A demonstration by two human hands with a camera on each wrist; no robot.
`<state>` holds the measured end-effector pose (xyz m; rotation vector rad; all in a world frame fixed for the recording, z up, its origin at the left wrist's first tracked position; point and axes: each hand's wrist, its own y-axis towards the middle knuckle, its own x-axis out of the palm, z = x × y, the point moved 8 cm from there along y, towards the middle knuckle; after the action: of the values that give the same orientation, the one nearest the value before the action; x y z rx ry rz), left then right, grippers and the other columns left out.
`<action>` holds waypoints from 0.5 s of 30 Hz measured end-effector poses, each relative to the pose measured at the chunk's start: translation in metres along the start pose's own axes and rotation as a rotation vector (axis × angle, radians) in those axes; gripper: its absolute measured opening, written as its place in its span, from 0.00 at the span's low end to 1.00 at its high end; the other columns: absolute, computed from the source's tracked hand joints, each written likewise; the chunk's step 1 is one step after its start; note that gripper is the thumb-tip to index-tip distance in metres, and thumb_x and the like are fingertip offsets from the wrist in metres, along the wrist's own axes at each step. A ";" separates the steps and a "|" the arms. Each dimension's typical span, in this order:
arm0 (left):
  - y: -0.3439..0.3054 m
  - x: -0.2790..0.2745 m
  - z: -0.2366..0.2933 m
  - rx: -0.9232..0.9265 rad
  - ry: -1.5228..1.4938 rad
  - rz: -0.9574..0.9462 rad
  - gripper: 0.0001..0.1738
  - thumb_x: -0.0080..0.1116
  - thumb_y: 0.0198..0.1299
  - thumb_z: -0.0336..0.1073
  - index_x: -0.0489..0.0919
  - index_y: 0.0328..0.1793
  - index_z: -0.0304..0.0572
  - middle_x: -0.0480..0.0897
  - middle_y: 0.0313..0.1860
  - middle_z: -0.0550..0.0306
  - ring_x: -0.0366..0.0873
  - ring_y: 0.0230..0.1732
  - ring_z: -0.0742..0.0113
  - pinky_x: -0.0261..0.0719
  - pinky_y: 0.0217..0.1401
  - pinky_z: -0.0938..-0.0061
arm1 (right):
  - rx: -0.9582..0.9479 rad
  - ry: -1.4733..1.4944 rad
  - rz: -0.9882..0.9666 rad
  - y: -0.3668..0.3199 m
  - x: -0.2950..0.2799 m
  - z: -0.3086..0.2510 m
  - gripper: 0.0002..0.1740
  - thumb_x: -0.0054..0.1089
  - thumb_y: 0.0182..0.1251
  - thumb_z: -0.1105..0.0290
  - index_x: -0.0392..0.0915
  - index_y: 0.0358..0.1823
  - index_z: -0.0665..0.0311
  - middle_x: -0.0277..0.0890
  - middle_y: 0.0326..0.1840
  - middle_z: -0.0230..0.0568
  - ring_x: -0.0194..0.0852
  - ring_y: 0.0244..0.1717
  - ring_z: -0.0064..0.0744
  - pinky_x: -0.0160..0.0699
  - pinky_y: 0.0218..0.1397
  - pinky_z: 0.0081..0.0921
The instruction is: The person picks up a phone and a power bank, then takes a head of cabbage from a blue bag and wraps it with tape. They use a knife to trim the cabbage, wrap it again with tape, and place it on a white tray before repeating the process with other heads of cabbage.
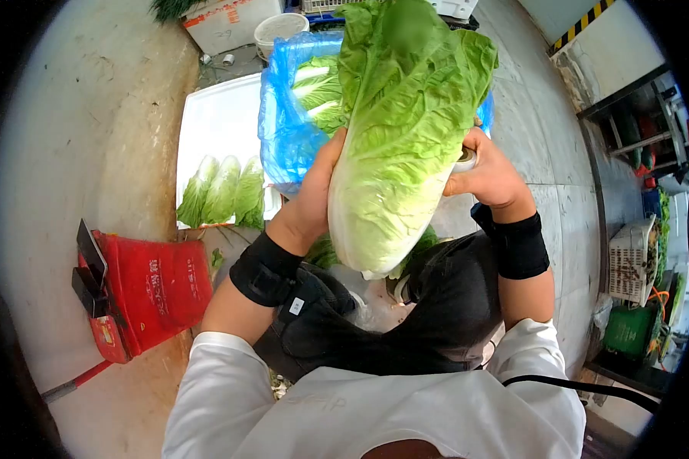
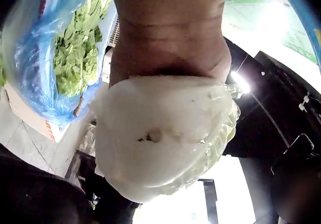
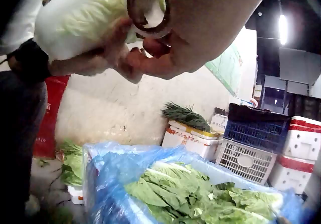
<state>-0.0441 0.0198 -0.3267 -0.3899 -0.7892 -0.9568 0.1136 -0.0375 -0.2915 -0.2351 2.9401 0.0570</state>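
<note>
A large napa cabbage (image 1: 398, 161) is held up between both hands, leafy end away from the body. My left hand (image 1: 314, 191) grips its left side, with the fingers hidden behind the leaves. My right hand (image 1: 496, 172) holds the other side, its thumb against the pale leaves. A ring-shaped roll, like tape (image 1: 465, 162), sits in the right hand beside the cabbage; its brown rim (image 3: 131, 8) shows in the right wrist view. The left wrist view shows the cabbage's white cut base (image 2: 170, 113), with a small dark spot.
Behind the held cabbage stands a box lined with blue plastic (image 1: 279, 145), with more cabbages (image 1: 318, 84) inside. Several cabbages (image 1: 222, 187) lie on a white foam surface (image 1: 218, 118) at left. A red fire extinguisher box (image 1: 157, 291) stands near the wall. Stacked crates (image 3: 246, 159) stand farther back.
</note>
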 end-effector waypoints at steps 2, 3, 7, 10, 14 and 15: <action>0.007 -0.004 0.000 -0.005 0.052 0.048 0.35 0.35 0.80 0.57 0.67 0.78 0.37 0.78 0.70 0.47 0.80 0.65 0.59 0.79 0.69 0.65 | 0.091 0.149 0.072 0.001 0.000 0.004 0.33 0.81 0.54 0.63 0.81 0.59 0.75 0.85 0.53 0.39 0.80 0.55 0.25 0.77 0.62 0.27; 0.010 -0.010 -0.003 -0.019 -0.009 0.071 0.33 0.37 0.80 0.56 0.68 0.77 0.38 0.79 0.69 0.49 0.81 0.65 0.59 0.80 0.68 0.64 | 0.087 0.146 0.070 0.002 0.000 0.004 0.33 0.81 0.54 0.63 0.81 0.59 0.75 0.85 0.53 0.39 0.80 0.55 0.25 0.77 0.62 0.27; 0.022 -0.035 -0.015 0.040 -0.047 0.139 0.29 0.43 0.79 0.52 0.71 0.74 0.39 0.81 0.66 0.49 0.84 0.60 0.60 0.85 0.63 0.64 | 0.166 0.062 0.239 0.004 -0.015 0.029 0.46 0.81 0.56 0.56 0.71 0.65 0.87 0.79 0.61 0.56 0.79 0.60 0.35 0.74 0.67 0.29; 0.026 -0.054 -0.029 0.015 -0.022 0.175 0.28 0.45 0.79 0.51 0.72 0.73 0.39 0.81 0.66 0.47 0.86 0.57 0.60 0.87 0.59 0.64 | 0.240 -0.020 0.278 0.003 -0.015 0.024 0.51 0.81 0.55 0.53 0.68 0.67 0.89 0.79 0.61 0.57 0.80 0.60 0.38 0.78 0.63 0.31; 0.020 -0.075 -0.042 0.026 -0.057 0.374 0.24 0.49 0.78 0.47 0.71 0.69 0.37 0.82 0.61 0.44 0.87 0.52 0.58 0.89 0.55 0.63 | 0.399 0.100 0.313 0.001 -0.009 0.030 0.52 0.80 0.55 0.49 0.69 0.67 0.87 0.81 0.58 0.56 0.81 0.58 0.39 0.85 0.53 0.31; 0.015 -0.072 -0.035 0.066 -0.021 0.465 0.21 0.51 0.77 0.44 0.69 0.66 0.37 0.83 0.57 0.44 0.87 0.51 0.57 0.89 0.54 0.62 | 0.422 0.110 0.313 0.001 -0.009 0.033 0.52 0.80 0.55 0.48 0.69 0.67 0.85 0.81 0.57 0.55 0.82 0.57 0.39 0.86 0.50 0.31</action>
<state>-0.0403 0.0475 -0.4029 -0.5001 -0.7052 -0.4921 0.1282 -0.0335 -0.3220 0.2917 2.9753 -0.5410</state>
